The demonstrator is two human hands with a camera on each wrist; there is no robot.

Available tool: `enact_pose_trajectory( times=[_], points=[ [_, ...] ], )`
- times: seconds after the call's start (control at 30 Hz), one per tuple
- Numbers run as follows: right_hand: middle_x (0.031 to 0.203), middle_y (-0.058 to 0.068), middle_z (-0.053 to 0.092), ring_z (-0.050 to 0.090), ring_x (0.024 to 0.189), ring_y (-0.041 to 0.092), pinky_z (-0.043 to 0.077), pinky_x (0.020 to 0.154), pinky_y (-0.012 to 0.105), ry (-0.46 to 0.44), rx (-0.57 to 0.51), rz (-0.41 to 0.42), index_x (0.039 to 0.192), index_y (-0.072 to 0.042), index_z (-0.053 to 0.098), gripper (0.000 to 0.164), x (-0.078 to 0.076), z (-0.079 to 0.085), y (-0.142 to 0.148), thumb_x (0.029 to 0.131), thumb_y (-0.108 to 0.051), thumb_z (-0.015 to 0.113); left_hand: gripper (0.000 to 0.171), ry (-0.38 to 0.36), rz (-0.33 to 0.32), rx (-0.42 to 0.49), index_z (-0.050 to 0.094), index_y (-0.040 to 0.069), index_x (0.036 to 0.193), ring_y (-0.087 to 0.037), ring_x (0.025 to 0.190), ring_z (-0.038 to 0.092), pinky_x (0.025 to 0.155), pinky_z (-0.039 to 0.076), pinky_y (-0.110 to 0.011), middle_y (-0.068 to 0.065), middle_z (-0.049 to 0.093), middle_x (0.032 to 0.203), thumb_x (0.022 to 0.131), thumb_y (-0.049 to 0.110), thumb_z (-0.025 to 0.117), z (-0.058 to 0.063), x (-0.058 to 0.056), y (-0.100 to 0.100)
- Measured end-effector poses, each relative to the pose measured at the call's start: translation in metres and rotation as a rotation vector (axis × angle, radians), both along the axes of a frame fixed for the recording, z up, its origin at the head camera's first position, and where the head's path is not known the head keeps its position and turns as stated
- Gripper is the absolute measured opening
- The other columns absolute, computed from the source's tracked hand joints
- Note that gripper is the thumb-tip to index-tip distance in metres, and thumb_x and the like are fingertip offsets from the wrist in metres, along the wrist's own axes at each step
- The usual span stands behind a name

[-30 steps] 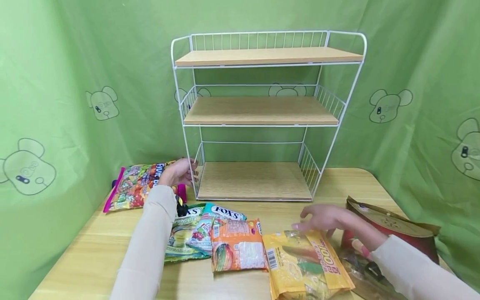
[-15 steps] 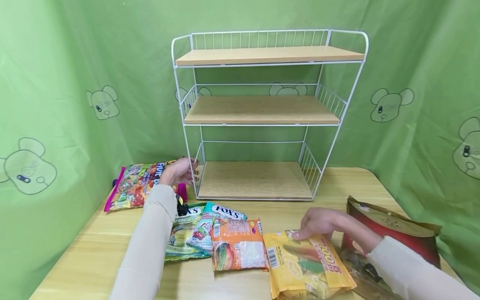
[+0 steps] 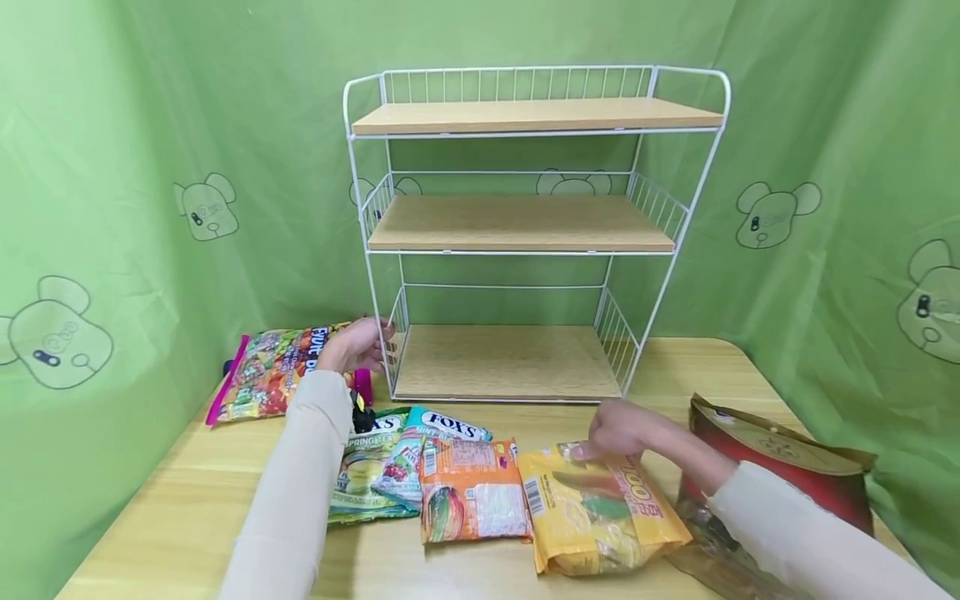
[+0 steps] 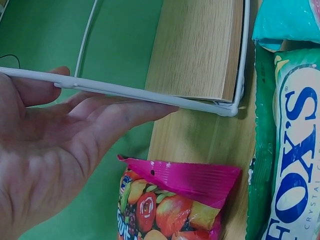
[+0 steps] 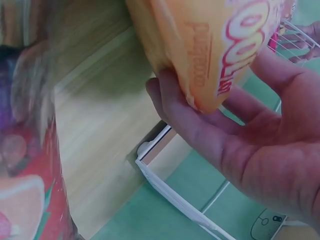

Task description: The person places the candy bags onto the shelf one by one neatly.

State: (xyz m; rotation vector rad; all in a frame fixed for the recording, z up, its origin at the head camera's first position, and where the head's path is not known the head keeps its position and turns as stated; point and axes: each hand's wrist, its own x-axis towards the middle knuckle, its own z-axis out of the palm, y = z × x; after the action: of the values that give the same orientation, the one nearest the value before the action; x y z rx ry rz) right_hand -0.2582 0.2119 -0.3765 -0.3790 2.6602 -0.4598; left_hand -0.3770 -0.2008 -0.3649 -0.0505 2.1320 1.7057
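At the lower left of the wire shelf rack (image 3: pixel 373 292), my left hand (image 3: pixel 358 343) holds the white front post. Up close in the left wrist view, that post (image 4: pixel 125 92) runs between the thumb and the extended fingers. My right hand (image 3: pixel 624 429) grips the top edge of a yellow candy bag (image 3: pixel 592 508), its thumb on the near face and its fingers behind. In the right wrist view a corner of this bag (image 5: pixel 200 55) sits between thumb and fingers, with the wood table below. Directly left of it lies an orange candy bag (image 3: pixel 474 492).
Green and teal FOX'S bags (image 3: pixel 367 475) overlap left of the orange one. A fruit candy bag (image 3: pixel 277 375) with pink ends lies beside the left forearm. At right stand a red-and-brown bag (image 3: pixel 780 458) and a clear-sided package (image 3: pixel 712 542). Green curtains surround the table.
My right hand has come down onto the yellow bag, taken hold of its top edge and shifted it slightly left and up. The left hand stays at the post.
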Motion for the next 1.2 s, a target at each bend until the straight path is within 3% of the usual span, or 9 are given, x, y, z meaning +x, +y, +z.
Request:
enact_pose_trajectory(
  times=[0.17, 0.43, 0.67, 0.83, 0.97, 1.13, 1.2],
  points=[
    [0.07, 0.004, 0.067, 0.063, 0.064, 0.017, 0.058, 0.06, 0.03, 0.027, 0.01, -0.011, 0.083, -0.005, 0.074, 0.032, -0.009, -0.003, -0.006, 0.088, -0.036, 0.076, 0.008, 0.001, -0.006, 0.01, 0.041, 0.011, 0.112, -0.021, 0.074, 0.059, 0.082, 0.056, -0.045, -0.003, 0.042, 0.082, 0.106, 0.013, 0.036, -0.001, 0.0, -0.001],
    [0.082, 0.004, 0.069, 0.062, 0.078, 0.021, 0.057, 0.069, 0.034, 0.128, -0.015, -0.005, 0.088, -0.005, 0.074, 0.024, -0.028, -0.007, -0.015, 0.081, -0.026, 0.083, 0.011, -0.01, 0.004, 0.017, 0.042, 0.01, 0.116, -0.023, 0.076, 0.061, 0.097, 0.053, -0.055, -0.006, 0.047, 0.088, 0.107, 0.014, 0.037, -0.002, 0.0, -0.001],
    [0.092, 0.006, 0.071, 0.062, 0.085, 0.022, 0.055, 0.076, 0.038, 0.189, -0.073, 0.015, 0.096, -0.007, 0.074, 0.022, -0.035, -0.01, -0.022, 0.08, -0.019, 0.083, 0.02, -0.003, 0.012, 0.005, 0.041, 0.007, 0.125, -0.022, 0.076, 0.063, 0.089, 0.058, -0.049, -0.009, 0.052, 0.094, 0.108, 0.016, 0.037, -0.003, -0.001, 0.0],
    [0.107, 0.017, 0.072, 0.065, 0.096, 0.03, 0.057, 0.087, 0.047, 0.19, -0.06, -0.026, 0.112, -0.001, 0.07, 0.043, -0.035, -0.012, -0.023, 0.075, -0.018, 0.086, 0.026, -0.006, 0.013, -0.001, 0.041, 0.005, 0.131, -0.023, 0.081, 0.064, 0.089, 0.059, -0.048, -0.015, 0.052, 0.106, 0.107, 0.016, 0.037, -0.005, 0.001, 0.0],
    [0.121, 0.029, 0.066, 0.065, 0.1, 0.035, 0.057, 0.087, 0.049, 0.208, -0.048, -0.065, 0.129, 0.006, 0.059, 0.068, -0.033, -0.01, -0.023, 0.075, -0.023, 0.088, 0.022, -0.003, 0.018, -0.005, 0.043, 0.006, 0.126, -0.024, 0.082, 0.064, 0.092, 0.058, -0.05, -0.013, 0.053, 0.102, 0.107, 0.017, 0.038, -0.005, 0.001, -0.001],
    [0.132, 0.036, 0.057, 0.06, 0.114, 0.048, 0.052, 0.099, 0.059, 0.252, -0.008, -0.066, 0.139, 0.014, 0.046, 0.082, -0.022, -0.007, -0.016, 0.083, -0.034, 0.082, 0.013, -0.008, 0.006, 0.015, 0.043, 0.01, 0.116, -0.023, 0.078, 0.061, 0.082, 0.058, -0.043, -0.008, 0.051, 0.09, 0.108, 0.016, 0.036, -0.003, 0.0, -0.002],
    [0.128, 0.039, 0.058, 0.058, 0.117, 0.052, 0.05, 0.101, 0.06, 0.245, 0.021, -0.052, 0.14, 0.018, 0.042, 0.085, -0.016, -0.004, -0.011, 0.088, -0.038, 0.077, 0.01, -0.012, -0.004, 0.026, 0.043, 0.011, 0.113, -0.023, 0.077, 0.06, 0.078, 0.056, -0.04, -0.007, 0.05, 0.088, 0.108, 0.016, 0.035, -0.003, -0.001, -0.002]
  ],
)
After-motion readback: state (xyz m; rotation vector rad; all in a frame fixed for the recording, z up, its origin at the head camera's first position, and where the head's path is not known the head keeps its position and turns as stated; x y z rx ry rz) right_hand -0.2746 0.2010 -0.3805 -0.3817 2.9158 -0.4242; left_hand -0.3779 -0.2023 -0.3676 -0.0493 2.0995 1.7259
